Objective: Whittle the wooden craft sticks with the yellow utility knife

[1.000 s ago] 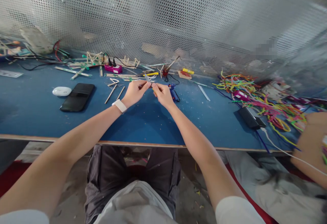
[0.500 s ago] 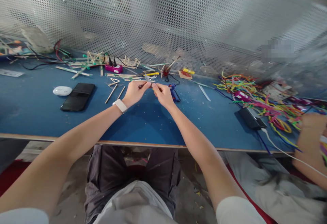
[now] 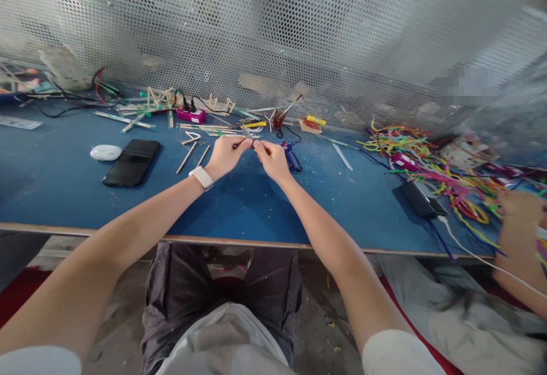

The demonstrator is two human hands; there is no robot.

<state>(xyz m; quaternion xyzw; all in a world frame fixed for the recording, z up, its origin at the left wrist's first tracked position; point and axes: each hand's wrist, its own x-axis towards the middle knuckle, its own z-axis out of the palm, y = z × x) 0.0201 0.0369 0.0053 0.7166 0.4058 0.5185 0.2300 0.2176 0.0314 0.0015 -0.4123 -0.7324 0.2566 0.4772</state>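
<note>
Over the blue table point(image 3: 239, 210), my left hand point(image 3: 226, 154) and my right hand point(image 3: 272, 160) meet fingertip to fingertip. Both are closed in a pinch on something small, too small to name. A thin pale blade-like piece point(image 3: 247, 132) points up and away from the fingertips; which hand bears it is unclear. A blue glue gun point(image 3: 291, 156) lies just right of my right hand. Left of my left hand are two loose wooden sticks point(image 3: 187, 158) and a small stick triangle point(image 3: 191, 137).
A black phone point(image 3: 131, 162) and a white case point(image 3: 106, 152) lie at left. Behind stand a purple power strip point(image 3: 191, 115) and a perforated metal panel point(image 3: 273, 33). Colourful pipe cleaners point(image 3: 397, 140), a black adapter point(image 3: 423, 199) and another person's arm point(image 3: 519, 232) are at right.
My hands have barely moved, while the pale piece at the fingertips has shifted slightly. The other person's hand at right has moved a little.
</note>
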